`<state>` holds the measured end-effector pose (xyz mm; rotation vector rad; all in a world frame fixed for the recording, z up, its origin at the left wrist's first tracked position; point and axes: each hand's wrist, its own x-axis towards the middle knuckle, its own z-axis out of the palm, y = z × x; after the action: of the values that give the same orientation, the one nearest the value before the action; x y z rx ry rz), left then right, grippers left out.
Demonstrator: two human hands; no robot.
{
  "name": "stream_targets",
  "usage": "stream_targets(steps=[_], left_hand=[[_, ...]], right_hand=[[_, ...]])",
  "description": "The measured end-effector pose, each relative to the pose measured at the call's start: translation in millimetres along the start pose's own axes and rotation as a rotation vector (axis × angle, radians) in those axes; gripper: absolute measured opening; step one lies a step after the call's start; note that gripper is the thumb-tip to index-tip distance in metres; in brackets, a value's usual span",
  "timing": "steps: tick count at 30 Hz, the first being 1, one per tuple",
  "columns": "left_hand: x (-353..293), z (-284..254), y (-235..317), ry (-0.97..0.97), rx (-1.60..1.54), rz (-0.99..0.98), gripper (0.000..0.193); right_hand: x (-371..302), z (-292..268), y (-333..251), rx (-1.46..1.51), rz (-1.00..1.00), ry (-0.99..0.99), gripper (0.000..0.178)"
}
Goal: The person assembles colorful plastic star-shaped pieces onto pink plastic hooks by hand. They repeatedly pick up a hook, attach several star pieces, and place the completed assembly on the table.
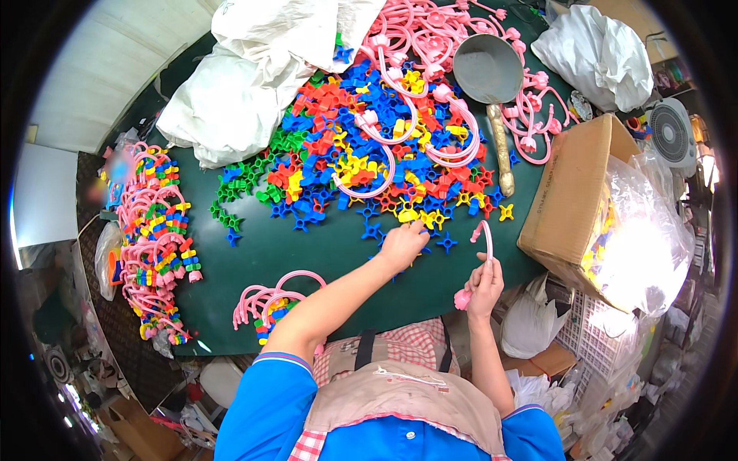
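My left hand (405, 246) is at the near edge of a heap of small star-shaped plastic pieces (369, 161) in blue, red, yellow and green. Its fingers are bent together among the pieces, and what they hold, if anything, is hidden. A loose blue star piece (447, 243) lies just right of those fingertips. My right hand (486, 286), above the table's near right part, is closed around a pink plastic tube (487, 237). The tube's upper end curls over to the left, and a pink knob (462, 299) shows below my fingers.
Pink tubes (415, 31) pile up at the back, beside a grey pan (487, 69). White sacks (223, 100) lie far left. Assembled pink loops with coloured pieces (157, 238) line the left edge; more loops (269, 303) sit near my left forearm. A cardboard box (573, 207) stands right.
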<state>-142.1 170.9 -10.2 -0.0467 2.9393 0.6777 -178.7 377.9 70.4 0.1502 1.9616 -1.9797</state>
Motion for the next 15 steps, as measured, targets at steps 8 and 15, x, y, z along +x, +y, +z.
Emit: stream_targets(steps=[8,15], left_hand=[[-47,-22,-69,-0.031,0.111,0.075,0.015],[-62,-29,-69,0.07,-0.271,-0.195,0.024]], right_hand=[[-24,10,-3,0.072,-0.086,0.065,0.027],[-37,63,-6,0.244,-0.08,-0.001,0.031]])
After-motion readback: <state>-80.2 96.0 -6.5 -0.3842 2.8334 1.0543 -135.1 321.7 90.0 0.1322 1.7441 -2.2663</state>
